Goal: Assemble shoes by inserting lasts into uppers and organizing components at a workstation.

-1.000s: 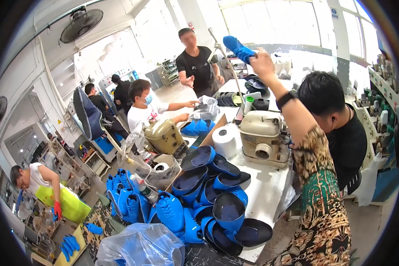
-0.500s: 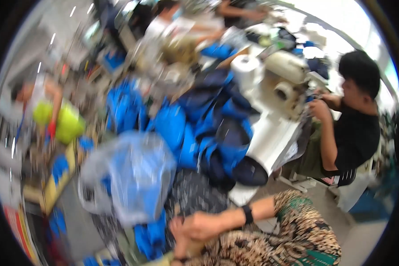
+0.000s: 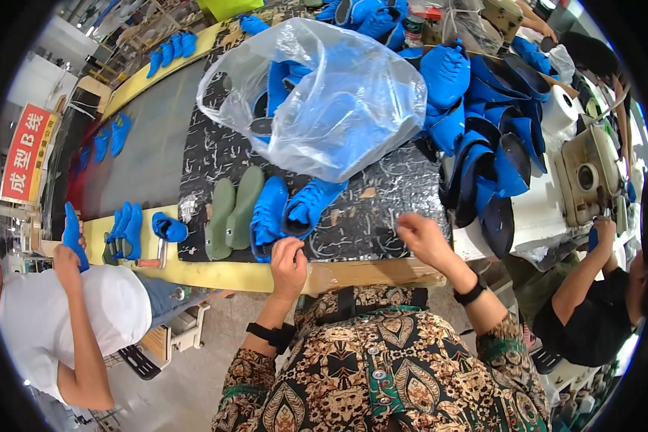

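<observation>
Left hand (image 3: 288,269): is sitting just below two blue shoes (image 3: 268,209), fingers bending inward, narrow; cannot tell whether it is touching or gripping the right-hand one.
Right hand (image 3: 428,243): is hanging over the front of the dark worktop (image 3: 371,234), apart from the shoes, fingers half curling, narrow; cannot tell whether anything is inside.
Shoes: are lying side by side near the worktop's front edge, laces facing up.
Green forms (image 3: 245,205): two, foot-shaped, are lying just left of the shoes.
Bag (image 3: 367,108): clear plastic, is lying beyond the shoes, blue showing through.
Pile (image 3: 513,164): blue uppers, dark linings showing, is spreading right of the bag.
Machine (image 3: 589,176): beige, is standing right of the pile, near a white roll (image 3: 556,109).
Left co-worker (image 3: 79,317): white shirt, is holding a blue shoe.
</observation>
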Tool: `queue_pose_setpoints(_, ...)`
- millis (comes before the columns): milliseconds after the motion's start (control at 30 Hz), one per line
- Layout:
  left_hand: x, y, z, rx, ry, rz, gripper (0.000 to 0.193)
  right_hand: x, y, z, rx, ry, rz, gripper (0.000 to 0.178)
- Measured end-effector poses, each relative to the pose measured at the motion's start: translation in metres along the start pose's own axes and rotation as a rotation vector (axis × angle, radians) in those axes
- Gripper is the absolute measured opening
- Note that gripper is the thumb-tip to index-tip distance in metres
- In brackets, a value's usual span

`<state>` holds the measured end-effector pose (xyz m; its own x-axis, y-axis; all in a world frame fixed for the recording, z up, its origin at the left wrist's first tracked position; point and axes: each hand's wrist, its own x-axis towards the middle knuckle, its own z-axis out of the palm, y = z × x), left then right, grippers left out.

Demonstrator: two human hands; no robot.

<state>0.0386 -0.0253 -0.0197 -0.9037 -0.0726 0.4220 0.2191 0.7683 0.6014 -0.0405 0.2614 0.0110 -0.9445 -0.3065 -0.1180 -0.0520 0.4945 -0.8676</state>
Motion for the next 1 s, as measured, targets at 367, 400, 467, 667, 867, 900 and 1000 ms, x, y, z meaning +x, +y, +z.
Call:
queue_pose_setpoints(367, 0.026, -0.032, -0.003, 0.356, -0.285, 0.162, 0.03, 0.08, -0.114, 0.047, -0.102, -0.079, -0.272, 0.02)
queue_pose_setpoints(400, 0.023, -0.035, -0.004, 0.353, -0.265, 0.154, 0.03, 0.088, -0.119, 0.047, -0.117, -0.086, -0.287, 0.02)
queue_pose_setpoints(467, 0.019, -0.036, -0.005, 0.26, -0.245, 0.18, 0.027, 0.106, -0.128, 0.043, -0.12, 0.033, -0.464, 0.025)
queue_pose_setpoints(667, 0.014, -0.019, -0.04, 0.125, -0.126, 0.082, 0.033, 0.194, -0.161, 0.003, -0.371, 0.159, -0.678, 0.042)
queue_pose_setpoints(867, 0.009, -0.023, -0.044, 0.019, -0.058, -0.051, 0.029, 0.302, -0.04, -0.093, -0.656, 0.494, -0.236, 0.057)
queue_pose_setpoints(900, 0.004, -0.026, -0.042, 0.015, -0.035, -0.07, 0.027, 0.314, -0.03, -0.106, -0.612, 0.46, -0.077, 0.058)
queue_pose_setpoints(1000, -0.005, -0.04, -0.036, 0.007, -0.047, -0.067, 0.026, 0.336, -0.011, -0.127, -0.539, 0.473, 0.03, 0.052)
